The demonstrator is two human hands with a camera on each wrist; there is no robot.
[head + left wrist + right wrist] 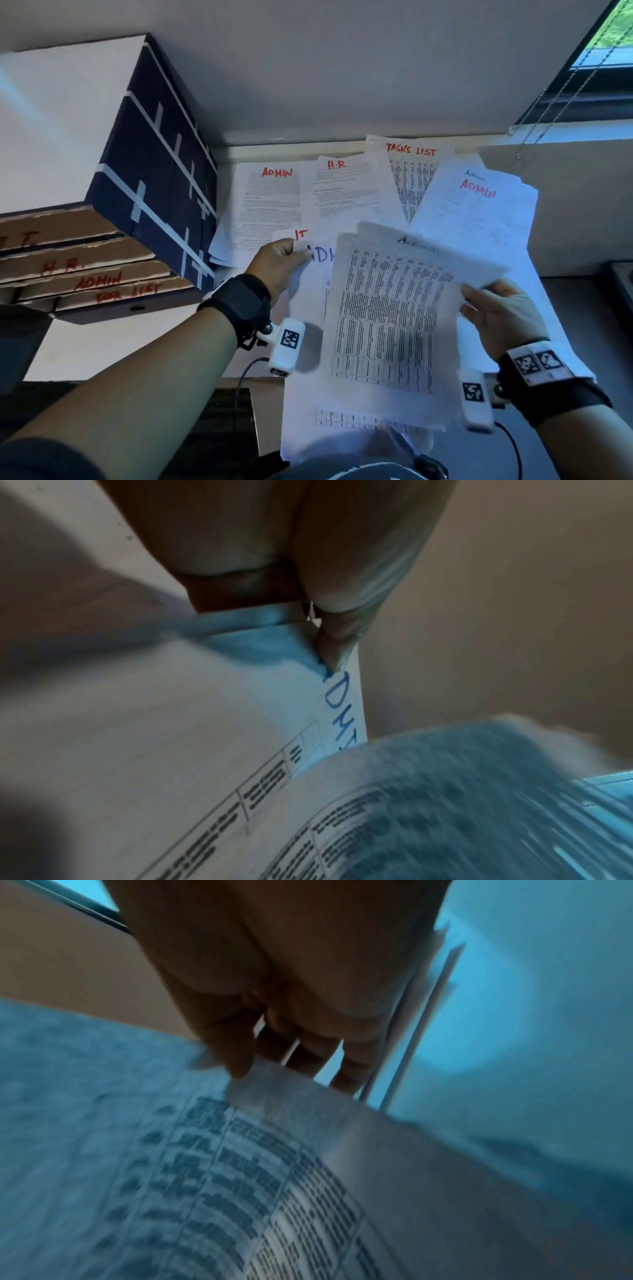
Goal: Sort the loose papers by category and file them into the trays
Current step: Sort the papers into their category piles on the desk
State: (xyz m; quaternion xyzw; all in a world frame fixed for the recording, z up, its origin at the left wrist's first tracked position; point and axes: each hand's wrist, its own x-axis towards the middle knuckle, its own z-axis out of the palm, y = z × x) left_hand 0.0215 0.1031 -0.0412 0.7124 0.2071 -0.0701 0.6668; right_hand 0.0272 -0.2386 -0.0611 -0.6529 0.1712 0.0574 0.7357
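Left hand (279, 263) raised over the bench (85, 346), wrist strapped in a black band, thumb and fingers pinching the top left corner of a sheet (310, 291) headed in blue ink; grip clamped on that sheet, confirmed in the left wrist view, where the thumb presses beside the letters "DMI". Right hand (500, 315) held at a similar height, fingers extended along the right edge of a bundle of table sheets (387, 322), thumb out of sight behind the paper; grip closed on the bundle, fingers above it and more sheets behind in the right wrist view. Bundle tilted, overlapping the blue-headed sheet.

Behind the hands, loose papers (342, 192) fanned across the bench against the wall, headed in red "ADMIN", "H.R", "TASKS LIST", "IT". At left, stacked cardboard trays (85, 260) labelled "I.T.", "H.R.", "ADMIN", "TASK LIST", beside a dark box (154, 164) with white tape.

Bundle heading smeared by motion, unreadable. Printed table text too blurred to read. Both wrist views soft and blue-tinted.
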